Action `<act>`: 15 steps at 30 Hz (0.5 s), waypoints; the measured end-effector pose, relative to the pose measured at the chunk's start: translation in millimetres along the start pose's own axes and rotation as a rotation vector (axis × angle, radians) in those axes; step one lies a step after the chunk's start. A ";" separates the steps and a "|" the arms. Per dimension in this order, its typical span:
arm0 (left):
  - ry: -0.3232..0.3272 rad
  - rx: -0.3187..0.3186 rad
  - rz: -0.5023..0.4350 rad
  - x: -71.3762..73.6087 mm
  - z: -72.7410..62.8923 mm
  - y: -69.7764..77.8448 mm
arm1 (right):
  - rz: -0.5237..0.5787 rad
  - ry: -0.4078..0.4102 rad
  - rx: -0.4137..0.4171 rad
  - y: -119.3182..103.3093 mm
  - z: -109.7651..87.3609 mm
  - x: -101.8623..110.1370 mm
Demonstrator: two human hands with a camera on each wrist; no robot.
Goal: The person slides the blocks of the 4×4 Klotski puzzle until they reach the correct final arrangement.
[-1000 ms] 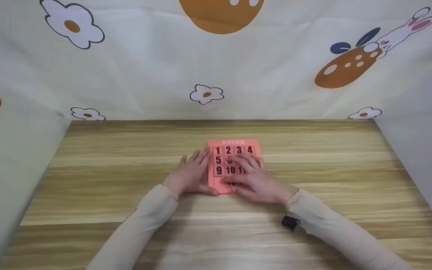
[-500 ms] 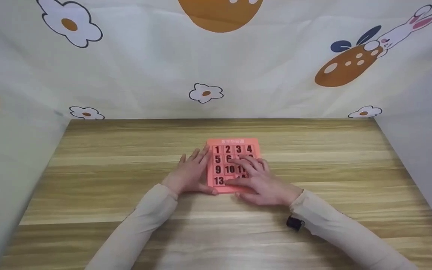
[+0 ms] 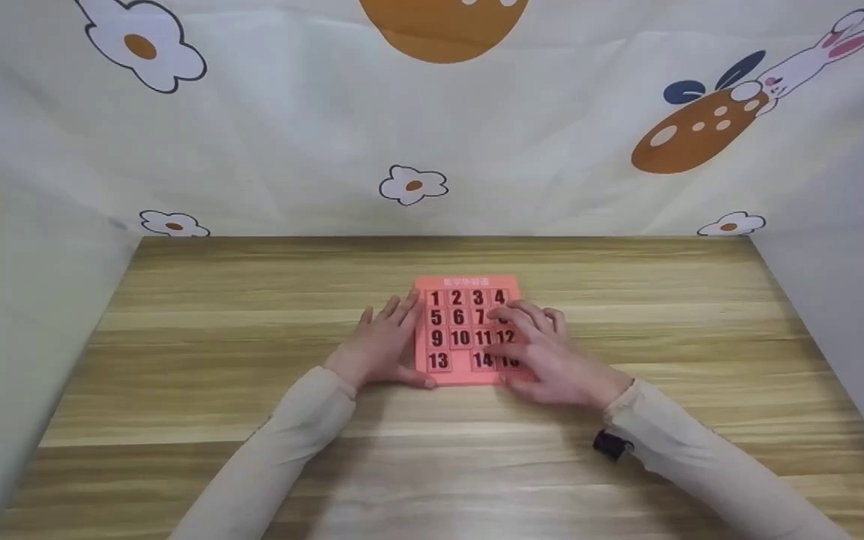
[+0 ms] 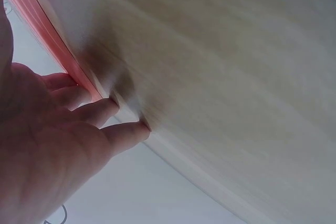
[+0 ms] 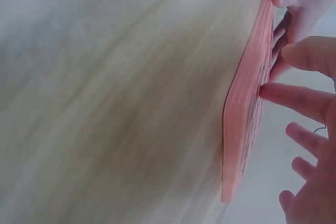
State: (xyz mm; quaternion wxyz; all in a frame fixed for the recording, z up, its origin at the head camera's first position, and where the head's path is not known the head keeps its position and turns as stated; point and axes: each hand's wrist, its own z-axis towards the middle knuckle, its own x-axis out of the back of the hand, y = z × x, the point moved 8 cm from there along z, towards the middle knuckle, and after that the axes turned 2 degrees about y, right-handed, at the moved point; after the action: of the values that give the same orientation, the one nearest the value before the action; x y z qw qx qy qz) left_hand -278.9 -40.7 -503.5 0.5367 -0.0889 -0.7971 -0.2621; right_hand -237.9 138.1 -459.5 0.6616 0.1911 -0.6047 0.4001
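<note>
A pink number sliding puzzle (image 3: 462, 379) lies flat on the table, its top rows in order from 1. In its bottom row are tile 13 (image 3: 438, 361), a gap, tile 14 (image 3: 482, 361) and a partly covered 15. My left hand (image 3: 379, 349) rests along the puzzle's left side, fingers extended and thumb at the near left corner. The left wrist view shows those fingers against the pink edge (image 4: 47, 35). My right hand (image 3: 556, 367) spreads over the right side, partly covering tile 8. In the right wrist view its index fingertip (image 5: 265, 92) touches the puzzle's face.
The wood-grain table (image 3: 252, 315) extends around the puzzle. A pale cloth backdrop (image 3: 537, 150) printed with flowers, carrots and a rabbit rises behind it, with pale walls on both sides. A small black device (image 3: 610, 445) sits at my right wrist.
Tile 13 has slid left into the bottom-left corner, leaving the gap to its right. My right hand has since drawn back to the right, uncovering tile 14. My left hand stays put.
</note>
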 end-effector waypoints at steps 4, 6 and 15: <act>0.003 -0.003 0.002 0.4 -0.6 0.6 | 0.012 0.037 -0.019 -0.2 -0.2 2.6; 0.003 -0.002 0.000 0.5 -1.0 0.4 | 0.020 0.032 -0.013 -1.8 0.1 1.2; -0.003 0.005 -0.006 -0.5 1.4 0.0 | 0.063 -0.051 0.017 -6.0 1.8 -5.0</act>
State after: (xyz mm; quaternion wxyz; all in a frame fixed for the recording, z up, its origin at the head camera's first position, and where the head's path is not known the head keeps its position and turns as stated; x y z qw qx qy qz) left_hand -279.8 -39.9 -504.4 0.5349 -0.0854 -0.7988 -0.2617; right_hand -234.3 131.6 -462.5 0.6315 0.1879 -0.6235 0.4209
